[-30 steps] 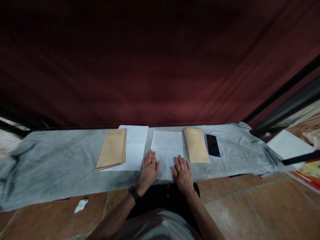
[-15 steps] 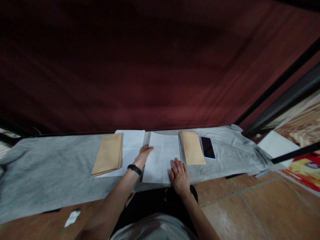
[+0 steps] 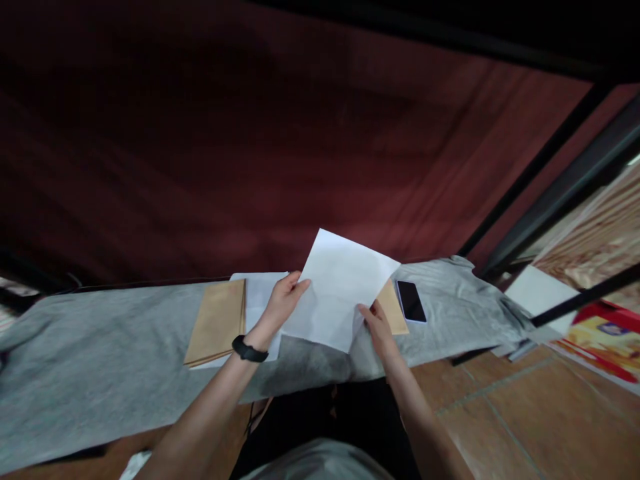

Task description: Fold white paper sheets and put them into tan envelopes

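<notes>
Head view; paper sheet (image 3: 337,290): white, rectangular, tilted; left hand (image 3: 284,298), right hand (image 3: 379,327): gripping opposite edges

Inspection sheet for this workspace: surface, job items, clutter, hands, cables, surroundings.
Surface: grey cloth, wrinkled, especially toward its ends.
Job items: white sheet raised and tilted; left brown envelopes partly over another white paper; right brown envelope partly hidden by the sheet.
Clutter: phone on cloth, right side; white scrap on floor.
Hands: left hand and right hand grip opposite edges of the sheet.
Cables: none identifiable.
Surroundings: dark red backdrop, tiled floor.
</notes>
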`<state>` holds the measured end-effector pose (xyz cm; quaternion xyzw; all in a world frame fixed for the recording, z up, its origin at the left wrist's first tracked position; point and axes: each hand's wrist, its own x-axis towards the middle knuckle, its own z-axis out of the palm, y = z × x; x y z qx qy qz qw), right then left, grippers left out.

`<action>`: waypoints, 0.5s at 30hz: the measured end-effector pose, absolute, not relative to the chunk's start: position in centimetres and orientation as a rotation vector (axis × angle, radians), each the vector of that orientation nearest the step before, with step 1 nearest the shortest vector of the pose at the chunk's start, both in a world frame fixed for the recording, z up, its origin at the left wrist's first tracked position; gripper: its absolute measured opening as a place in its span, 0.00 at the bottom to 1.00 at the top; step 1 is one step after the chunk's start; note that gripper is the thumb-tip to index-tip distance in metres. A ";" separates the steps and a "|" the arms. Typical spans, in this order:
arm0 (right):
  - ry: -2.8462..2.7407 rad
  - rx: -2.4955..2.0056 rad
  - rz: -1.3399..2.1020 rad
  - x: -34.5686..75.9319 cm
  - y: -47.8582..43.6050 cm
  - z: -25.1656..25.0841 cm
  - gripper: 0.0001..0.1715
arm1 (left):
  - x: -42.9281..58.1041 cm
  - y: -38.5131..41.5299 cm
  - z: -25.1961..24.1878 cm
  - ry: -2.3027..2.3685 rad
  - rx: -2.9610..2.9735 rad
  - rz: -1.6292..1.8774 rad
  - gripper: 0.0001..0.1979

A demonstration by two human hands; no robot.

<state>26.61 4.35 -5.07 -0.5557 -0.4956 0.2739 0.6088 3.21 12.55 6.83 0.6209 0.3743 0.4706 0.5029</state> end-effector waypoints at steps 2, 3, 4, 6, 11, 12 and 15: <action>-1.024 -1.153 0.743 27.1 5.4 -1.8 0.30 | 2.6 12.5 8.1 0.944 1.615 1.240 0.16; -0.983 -1.097 0.778 27.4 5.7 -0.3 0.27 | 2.3 12.4 8.6 0.961 1.685 1.293 0.15; -0.971 -1.055 0.801 27.6 5.9 1.0 0.24 | 1.9 12.4 8.9 0.965 1.758 1.342 0.14; -0.970 -1.030 0.759 27.9 6.1 2.9 0.19 | 1.1 12.4 9.2 0.919 1.895 1.421 0.12; -1.291 -1.102 0.575 28.5 4.2 2.6 0.16 | -1.1 11.9 6.3 0.747 2.169 1.406 0.07; -1.386 -1.123 0.572 28.4 3.4 1.7 0.18 | -1.4 11.7 5.1 0.771 2.214 1.364 0.08; -1.597 -1.307 0.460 28.1 0.7 -1.7 0.24 | -2.3 10.8 0.6 0.875 2.306 1.232 0.14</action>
